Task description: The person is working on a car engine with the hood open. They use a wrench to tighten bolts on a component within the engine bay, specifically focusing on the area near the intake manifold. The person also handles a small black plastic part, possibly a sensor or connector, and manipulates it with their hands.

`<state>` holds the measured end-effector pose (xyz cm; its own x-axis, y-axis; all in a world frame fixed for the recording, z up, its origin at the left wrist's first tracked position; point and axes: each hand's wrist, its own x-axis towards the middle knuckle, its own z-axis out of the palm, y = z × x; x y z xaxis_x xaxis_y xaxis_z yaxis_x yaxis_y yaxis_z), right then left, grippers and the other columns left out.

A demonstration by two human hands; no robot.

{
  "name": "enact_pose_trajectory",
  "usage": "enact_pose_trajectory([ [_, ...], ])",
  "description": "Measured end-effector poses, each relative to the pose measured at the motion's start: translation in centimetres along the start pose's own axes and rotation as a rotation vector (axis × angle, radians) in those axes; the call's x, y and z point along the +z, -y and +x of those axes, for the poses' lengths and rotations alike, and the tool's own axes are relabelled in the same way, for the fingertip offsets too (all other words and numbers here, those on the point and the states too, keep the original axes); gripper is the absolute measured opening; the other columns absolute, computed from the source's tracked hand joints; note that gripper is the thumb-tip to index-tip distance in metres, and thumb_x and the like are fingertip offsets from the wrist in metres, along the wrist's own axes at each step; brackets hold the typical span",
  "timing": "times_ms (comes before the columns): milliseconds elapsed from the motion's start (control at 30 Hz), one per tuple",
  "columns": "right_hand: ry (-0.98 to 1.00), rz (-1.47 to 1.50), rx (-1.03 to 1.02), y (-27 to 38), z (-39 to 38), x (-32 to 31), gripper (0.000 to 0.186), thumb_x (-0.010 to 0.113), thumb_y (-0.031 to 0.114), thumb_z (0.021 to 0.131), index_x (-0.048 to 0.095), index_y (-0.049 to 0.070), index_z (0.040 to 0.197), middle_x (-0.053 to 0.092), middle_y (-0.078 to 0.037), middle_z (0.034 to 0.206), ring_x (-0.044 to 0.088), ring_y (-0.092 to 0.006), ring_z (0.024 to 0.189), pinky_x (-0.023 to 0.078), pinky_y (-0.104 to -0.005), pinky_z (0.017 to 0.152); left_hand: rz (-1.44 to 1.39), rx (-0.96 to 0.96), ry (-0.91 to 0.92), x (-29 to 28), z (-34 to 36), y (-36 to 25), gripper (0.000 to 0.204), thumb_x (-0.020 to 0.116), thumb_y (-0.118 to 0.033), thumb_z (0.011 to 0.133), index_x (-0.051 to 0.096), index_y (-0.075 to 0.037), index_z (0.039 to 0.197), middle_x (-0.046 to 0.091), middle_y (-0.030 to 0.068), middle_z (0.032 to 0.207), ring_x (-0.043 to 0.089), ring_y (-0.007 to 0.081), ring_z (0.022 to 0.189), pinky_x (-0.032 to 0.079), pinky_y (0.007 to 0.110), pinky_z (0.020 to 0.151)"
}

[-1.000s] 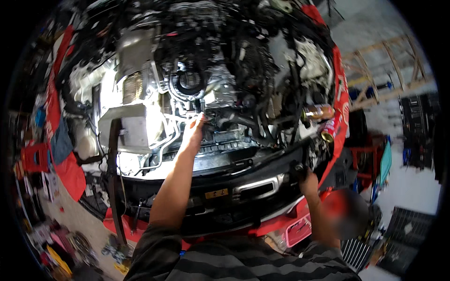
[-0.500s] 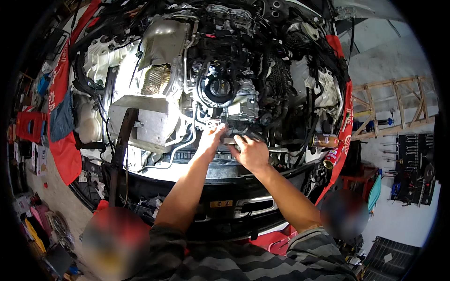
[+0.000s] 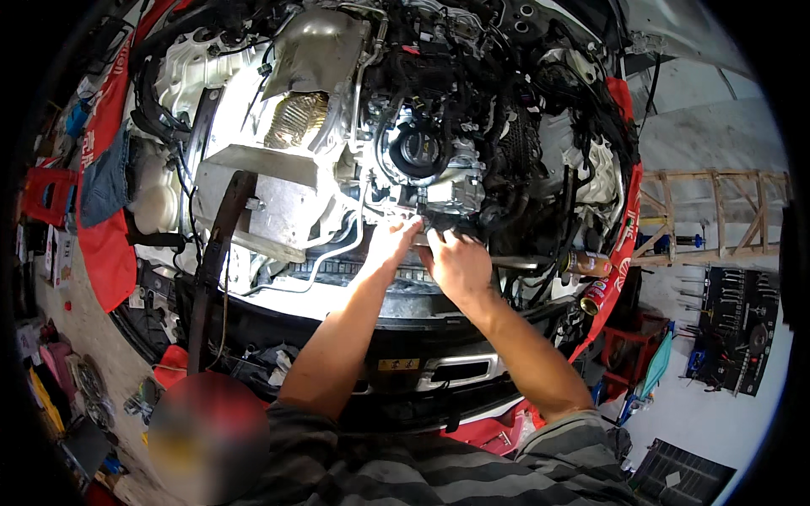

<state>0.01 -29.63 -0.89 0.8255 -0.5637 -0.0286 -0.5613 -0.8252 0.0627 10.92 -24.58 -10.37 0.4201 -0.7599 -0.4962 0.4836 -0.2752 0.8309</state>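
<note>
Garage bay, open engine bay (image 3: 278, 202) of a red car. Left hand (image 3: 390, 244) and right hand (image 3: 456, 263) meet at the engine's front edge, fingers curled onto a dark fitting (image 3: 439, 223), grip unclear. Round black port (image 3: 419, 150) just beyond; spray cans (image 3: 591, 278) right

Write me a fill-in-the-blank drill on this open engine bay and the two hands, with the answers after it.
1. Both hands, the left hand and the right hand, work just below the round black ____ of the engine.
2. The cloth covers draped over the car's sides are ____ in colour.
3. The spray can lies at the bay's edge on the person's ____ side.
4. The person's sleeves carry a ____ pattern.

Answers: opening; red; right; striped
</note>
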Motion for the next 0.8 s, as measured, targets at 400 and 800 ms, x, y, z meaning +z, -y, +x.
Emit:
enact_pose_trajectory([
  [400, -0.054, 0.509, 0.131, -1.9, -1.4, 5.8, 0.025, 0.057, 0.005, 0.083, 0.047, -0.002, 0.105, 0.062, -0.020, 0.069, 0.060, -0.0275, 0.051, 0.048, -0.0362, 0.040, 0.280, 0.074, 0.028, 0.9, -0.1, 0.1, 0.038, 0.057, -0.037, 0.086, 0.063, 0.000, 0.087, 0.062, 0.0099, 0.089, 0.056, 0.0165, 0.082, 0.044, 0.028, 0.072],
  [800, -0.149, 0.011, -0.340, -3.0, -1.1, 5.1, 0.031, 0.055, 0.007, 0.075, 0.052, -0.005, 0.104, 0.060, -0.016, 0.085, 0.062, -0.0299, 0.072, 0.052, -0.0360, 0.060, -0.003, 0.100, -0.069, 1.8, 1.9, 3.5, 0.021, 0.057, -0.023, 0.087, 0.060, -0.004, 0.079, 0.057, 0.0003, 0.075, 0.047, 0.0097, 0.070, 0.038, 0.026, 0.063],
])
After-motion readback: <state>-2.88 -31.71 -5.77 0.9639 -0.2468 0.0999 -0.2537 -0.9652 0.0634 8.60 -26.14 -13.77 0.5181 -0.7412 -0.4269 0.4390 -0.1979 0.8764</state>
